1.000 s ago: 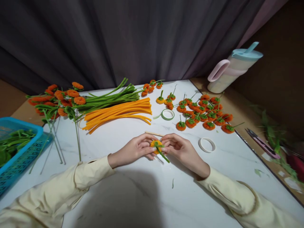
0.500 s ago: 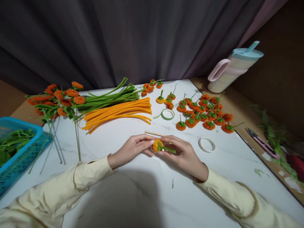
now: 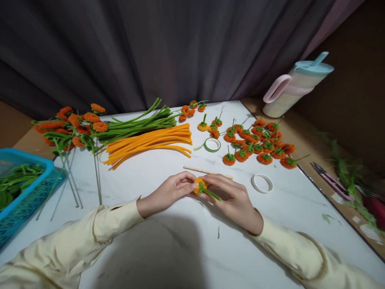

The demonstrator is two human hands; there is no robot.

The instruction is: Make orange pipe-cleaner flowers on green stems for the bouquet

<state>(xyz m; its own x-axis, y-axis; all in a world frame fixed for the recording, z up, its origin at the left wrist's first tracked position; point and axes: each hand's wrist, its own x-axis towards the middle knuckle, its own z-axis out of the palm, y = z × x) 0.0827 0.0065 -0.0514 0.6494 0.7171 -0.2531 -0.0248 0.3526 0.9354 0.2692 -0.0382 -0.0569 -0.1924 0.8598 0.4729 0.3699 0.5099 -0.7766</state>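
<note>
Between my two hands is a small yellow-orange pipe-cleaner pumpkin (image 3: pixel 199 185) with a green stem that points right and toward me. My left hand (image 3: pixel 170 192) pinches its left side with thumb and fingers. From the other side, the fingers of my right hand (image 3: pixel 230 194) close on it; some fingertips are hidden behind it. Just beyond my hands lies a thin wooden stick (image 3: pixel 207 172). Farther off are a bundle of orange pipe cleaners (image 3: pixel 147 144) and a bundle of green pipe cleaners (image 3: pixel 141 126).
Several orange pumpkins (image 3: pixel 264 159) lie at the right back. A green tape roll (image 3: pixel 212 145) and a white tape roll (image 3: pixel 254 185) are nearer. Finished stems with orange heads (image 3: pixel 100 127) and a blue basket (image 3: pixel 45 160) stand left. Snips (image 3: pixel 333 182) and a tumbler (image 3: pixel 282 102) are at right.
The pumpkin has turned slightly between my fingers, its stem now slanting more toward me. My right hand has shifted a little, and both hands still hold it.
</note>
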